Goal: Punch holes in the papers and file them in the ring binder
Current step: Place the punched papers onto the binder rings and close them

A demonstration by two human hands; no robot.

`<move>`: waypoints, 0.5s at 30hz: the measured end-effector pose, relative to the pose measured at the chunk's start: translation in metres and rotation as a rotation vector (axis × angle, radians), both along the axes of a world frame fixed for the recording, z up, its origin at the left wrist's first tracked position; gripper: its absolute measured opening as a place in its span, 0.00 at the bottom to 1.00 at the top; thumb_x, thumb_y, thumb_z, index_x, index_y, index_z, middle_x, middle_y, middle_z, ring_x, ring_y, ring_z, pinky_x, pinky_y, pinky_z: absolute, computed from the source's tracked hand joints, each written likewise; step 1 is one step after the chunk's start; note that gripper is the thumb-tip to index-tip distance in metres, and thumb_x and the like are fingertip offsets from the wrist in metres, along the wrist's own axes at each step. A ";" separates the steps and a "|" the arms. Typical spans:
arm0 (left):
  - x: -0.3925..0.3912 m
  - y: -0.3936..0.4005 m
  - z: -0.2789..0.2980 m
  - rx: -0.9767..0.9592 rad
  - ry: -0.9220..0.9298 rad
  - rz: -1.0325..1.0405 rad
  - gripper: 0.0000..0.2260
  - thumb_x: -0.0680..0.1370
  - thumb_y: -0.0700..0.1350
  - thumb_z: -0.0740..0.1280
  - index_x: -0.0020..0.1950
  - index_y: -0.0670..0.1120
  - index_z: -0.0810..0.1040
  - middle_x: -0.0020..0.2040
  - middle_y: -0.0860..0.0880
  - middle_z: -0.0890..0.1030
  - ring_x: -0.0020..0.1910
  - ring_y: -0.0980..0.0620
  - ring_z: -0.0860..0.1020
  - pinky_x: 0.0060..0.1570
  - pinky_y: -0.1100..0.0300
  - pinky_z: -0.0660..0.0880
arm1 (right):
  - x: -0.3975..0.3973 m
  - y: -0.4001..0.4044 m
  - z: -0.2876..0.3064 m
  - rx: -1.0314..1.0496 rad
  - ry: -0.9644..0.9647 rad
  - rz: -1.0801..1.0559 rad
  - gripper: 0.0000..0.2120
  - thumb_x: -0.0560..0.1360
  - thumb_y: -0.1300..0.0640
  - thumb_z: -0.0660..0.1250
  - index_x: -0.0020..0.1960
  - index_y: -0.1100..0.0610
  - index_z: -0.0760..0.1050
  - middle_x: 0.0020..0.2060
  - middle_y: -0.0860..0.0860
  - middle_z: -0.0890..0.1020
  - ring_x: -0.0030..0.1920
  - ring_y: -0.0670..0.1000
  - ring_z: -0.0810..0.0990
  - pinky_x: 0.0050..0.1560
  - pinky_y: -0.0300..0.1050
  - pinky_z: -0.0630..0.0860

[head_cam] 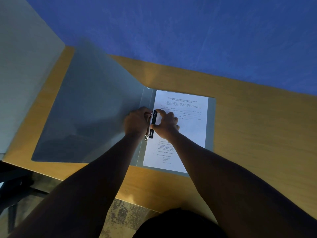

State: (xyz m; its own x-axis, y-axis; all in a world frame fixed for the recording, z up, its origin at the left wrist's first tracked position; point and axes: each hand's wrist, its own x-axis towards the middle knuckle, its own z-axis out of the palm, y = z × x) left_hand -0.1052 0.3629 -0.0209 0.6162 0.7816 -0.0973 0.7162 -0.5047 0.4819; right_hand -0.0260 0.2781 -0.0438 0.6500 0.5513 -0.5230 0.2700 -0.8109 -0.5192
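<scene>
A grey ring binder (92, 107) lies open on the wooden table (257, 127), its front cover spread to the left. A stack of printed white papers (188, 131) sits on its right half, threaded on the metal rings. A black clamp bar (153, 124) lies along the papers' left edge over the rings. My left hand (136, 121) is on the spine side, its fingertips pinching the upper metal ring. My right hand (165, 123) rests on the papers, thumb and forefinger gripping the black bar. The lower ring end (146, 137) shows below my hands.
A blue wall or partition (188, 31) rises behind the table. A pale grey panel (22, 66) stands at the left. The table's near edge runs under my forearms, with mottled floor (123, 217) below and a dark chair frame at lower left.
</scene>
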 end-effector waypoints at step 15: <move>0.006 -0.001 0.002 -0.024 0.072 0.043 0.09 0.79 0.45 0.65 0.54 0.51 0.84 0.49 0.49 0.86 0.48 0.44 0.84 0.45 0.57 0.77 | 0.000 -0.003 -0.001 0.044 0.027 -0.011 0.29 0.70 0.48 0.74 0.68 0.42 0.66 0.64 0.54 0.67 0.65 0.58 0.66 0.57 0.52 0.70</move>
State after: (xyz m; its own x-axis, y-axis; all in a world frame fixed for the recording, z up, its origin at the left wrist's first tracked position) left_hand -0.0995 0.3621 -0.0191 0.5726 0.8043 -0.1590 0.7705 -0.4616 0.4396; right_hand -0.0257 0.2749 -0.0451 0.6419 0.5673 -0.5159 0.2470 -0.7899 -0.5613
